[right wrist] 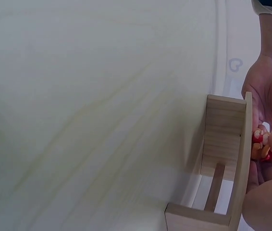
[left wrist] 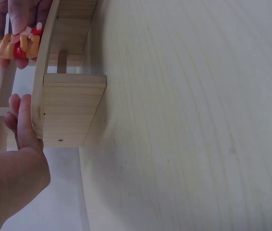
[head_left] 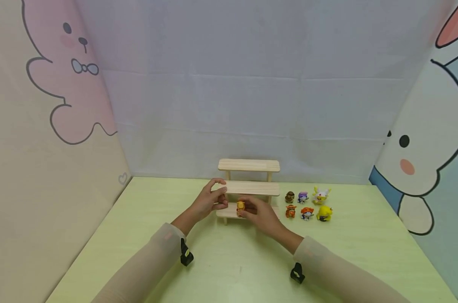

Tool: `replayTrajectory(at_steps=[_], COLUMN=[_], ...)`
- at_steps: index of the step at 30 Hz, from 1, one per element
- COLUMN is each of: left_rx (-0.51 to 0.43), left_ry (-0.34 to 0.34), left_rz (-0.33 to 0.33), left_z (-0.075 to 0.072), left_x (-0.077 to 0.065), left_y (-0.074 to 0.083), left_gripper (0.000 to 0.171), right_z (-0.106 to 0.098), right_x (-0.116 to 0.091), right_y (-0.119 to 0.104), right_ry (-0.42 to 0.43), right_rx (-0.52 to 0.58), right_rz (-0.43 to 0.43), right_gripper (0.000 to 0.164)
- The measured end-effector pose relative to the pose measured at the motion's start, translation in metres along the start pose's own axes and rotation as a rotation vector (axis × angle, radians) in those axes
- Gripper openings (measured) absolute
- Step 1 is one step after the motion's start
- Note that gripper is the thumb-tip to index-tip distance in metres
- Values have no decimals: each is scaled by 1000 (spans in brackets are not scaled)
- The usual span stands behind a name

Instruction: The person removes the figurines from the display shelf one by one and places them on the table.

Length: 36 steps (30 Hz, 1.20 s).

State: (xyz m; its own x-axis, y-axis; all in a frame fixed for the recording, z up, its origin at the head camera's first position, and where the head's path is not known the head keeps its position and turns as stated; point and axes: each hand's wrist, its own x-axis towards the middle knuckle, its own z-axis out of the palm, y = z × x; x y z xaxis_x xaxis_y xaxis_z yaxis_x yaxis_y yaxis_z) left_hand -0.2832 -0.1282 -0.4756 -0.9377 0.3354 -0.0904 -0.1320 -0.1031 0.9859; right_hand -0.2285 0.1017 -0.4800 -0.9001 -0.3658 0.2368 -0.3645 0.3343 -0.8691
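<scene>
A small three-tier wooden display shelf (head_left: 248,165) stands at the back of the table. My left hand (head_left: 209,200) grips its left end, the fingers around the end of the middle board. Between right thumb and fingers I hold a small orange bear figurine (head_left: 240,208) in a red top, upright at the bottom board. That right hand (head_left: 264,216) comes in from the right. The left wrist view shows the bear figurine (left wrist: 21,45) from the side, against the bottom board (left wrist: 43,67). In the right wrist view the bear figurine (right wrist: 261,144) is partly hidden by fingers.
Right of the shelf stand several small figurines in two rows, among them a brown one (head_left: 289,197), a purple-capped one (head_left: 303,197), a white-and-yellow one (head_left: 321,195), an orange one (head_left: 290,211), a red-haired one (head_left: 307,213) and a yellow one (head_left: 324,213). Cloth walls (head_left: 229,105) enclose the table.
</scene>
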Motion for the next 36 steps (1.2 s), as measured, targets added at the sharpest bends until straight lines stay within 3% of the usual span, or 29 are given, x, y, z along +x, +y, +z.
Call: replayTrajectory(at_steps=[15,28,36], left_rx=[-21,-20,-21], left_ry=[1,-6,-8], left_rz=[-10,0,-4], left_z=[0,0,0], left_x=[-1,-1,-1], left_y=[2,1,2], left_gripper=[24,25,25], right_z=[-28,-46,-63], right_x=[-19,-35,-48], right_y=[7,10,13], right_ry=[-24,-41,-37], right_rx=[-55,-29,-72], right_rz=[-41,9,-8], right_gripper=[38,35,36])
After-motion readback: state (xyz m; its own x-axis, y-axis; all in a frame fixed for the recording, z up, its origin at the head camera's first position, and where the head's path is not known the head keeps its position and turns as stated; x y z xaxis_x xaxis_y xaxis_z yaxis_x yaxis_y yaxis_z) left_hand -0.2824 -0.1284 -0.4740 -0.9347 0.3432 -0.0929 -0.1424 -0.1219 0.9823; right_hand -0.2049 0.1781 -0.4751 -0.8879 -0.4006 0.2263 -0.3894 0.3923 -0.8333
